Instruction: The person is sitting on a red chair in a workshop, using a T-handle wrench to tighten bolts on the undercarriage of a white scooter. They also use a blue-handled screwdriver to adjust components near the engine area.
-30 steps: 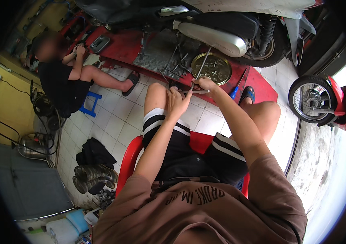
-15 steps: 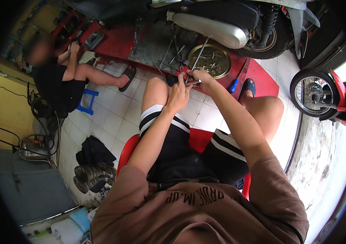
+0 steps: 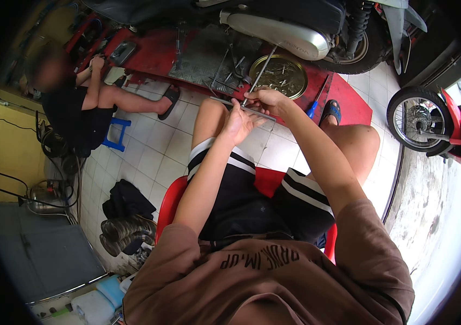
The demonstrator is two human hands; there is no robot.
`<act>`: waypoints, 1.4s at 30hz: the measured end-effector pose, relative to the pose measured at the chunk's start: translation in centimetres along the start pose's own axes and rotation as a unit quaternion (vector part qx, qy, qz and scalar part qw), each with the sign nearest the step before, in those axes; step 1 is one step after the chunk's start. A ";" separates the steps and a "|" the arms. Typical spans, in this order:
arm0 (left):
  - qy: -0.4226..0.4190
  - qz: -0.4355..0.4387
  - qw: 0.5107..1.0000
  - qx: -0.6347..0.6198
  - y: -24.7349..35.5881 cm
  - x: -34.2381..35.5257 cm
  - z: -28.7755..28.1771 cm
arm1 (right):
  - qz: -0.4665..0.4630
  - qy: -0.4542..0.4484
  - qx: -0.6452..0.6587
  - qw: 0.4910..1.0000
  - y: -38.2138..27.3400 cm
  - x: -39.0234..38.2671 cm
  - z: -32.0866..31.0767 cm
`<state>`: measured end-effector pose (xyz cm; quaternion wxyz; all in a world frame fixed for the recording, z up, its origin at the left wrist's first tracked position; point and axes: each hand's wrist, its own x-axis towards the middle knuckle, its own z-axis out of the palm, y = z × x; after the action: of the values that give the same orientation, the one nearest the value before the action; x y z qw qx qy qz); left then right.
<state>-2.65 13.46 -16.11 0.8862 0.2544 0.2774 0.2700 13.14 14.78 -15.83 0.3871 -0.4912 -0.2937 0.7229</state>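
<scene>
A long T-handle wrench [image 3: 263, 73] reaches from my hands up to the silver engine-side cover [image 3: 273, 33] of a motorcycle. Its crossbar [image 3: 263, 115] is turned slantwise in front of my left hand [image 3: 236, 125]. That hand is open, palm up, fingers loosely spread against the bar. With thumb and fingers, my right hand [image 3: 267, 99] grips the shaft close to the crossbar. Where the wrench's far tip meets the cover is too small to make out.
A round gold tray [image 3: 301, 89] of small metal parts lies on the red platform [image 3: 349, 105], beside a blue-handled screwdriver [image 3: 312, 110]. Spanners [image 3: 237, 70] lie left of it. A person [image 3: 73, 103] sits at the left near a blue stool [image 3: 118, 134]. A red motorcycle's wheel [image 3: 419, 123] stands right.
The wrench's crossbar has turned and now shows lengthwise. My left hand has loosened from a closed grip and opened out; the right still holds the shaft.
</scene>
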 end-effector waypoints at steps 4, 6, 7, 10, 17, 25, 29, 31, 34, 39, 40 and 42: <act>-0.082 -0.091 0.980 0.154 2.0 -3.1 1.3 | -0.084 0.008 0.037 0.996 1.6 1.5 0.1; -0.115 -0.062 0.951 0.279 2.2 -4.3 1.3 | -0.073 0.028 0.046 0.996 0.6 0.4 1.1; -0.114 -0.017 0.937 0.329 2.3 -4.7 0.9 | -0.069 0.038 0.051 0.996 0.0 -0.3 1.9; -0.086 0.095 0.902 0.413 2.7 -5.5 0.7 | -0.106 0.017 0.065 0.992 0.4 0.8 1.1; 0.113 0.035 0.897 0.427 0.8 -4.8 -1.7 | -0.107 0.027 0.091 0.990 -0.6 -0.5 1.1; 0.019 0.163 0.908 0.385 2.4 -6.4 3.0 | -0.106 0.035 0.131 0.985 -0.7 -0.7 0.7; 0.068 0.034 0.879 0.471 1.3 -6.0 1.9 | -0.121 0.031 0.108 0.986 -0.9 -0.1 0.8; 0.003 0.003 0.906 0.423 1.7 -6.4 2.9 | -0.115 0.038 0.134 0.984 -0.9 -0.6 0.9; -0.007 0.065 0.906 0.418 3.2 -7.5 5.2 | -0.113 0.005 0.144 0.983 -1.2 -1.1 0.1; 0.098 0.031 0.908 0.406 0.7 -6.6 3.2 | -0.122 0.023 0.145 0.982 -1.9 -1.7 0.9; 0.032 -0.009 0.911 0.410 0.3 -6.5 2.6 | -0.119 0.020 0.143 0.982 -2.0 -1.6 0.9; -0.106 -0.001 0.892 0.440 0.1 -6.9 3.5 | -0.118 0.025 0.133 0.984 -1.9 -1.5 0.5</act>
<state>-5.39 8.22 -11.08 0.7080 0.6452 0.2724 0.0909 13.48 14.50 -13.46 0.5392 -0.4151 -0.2409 0.6921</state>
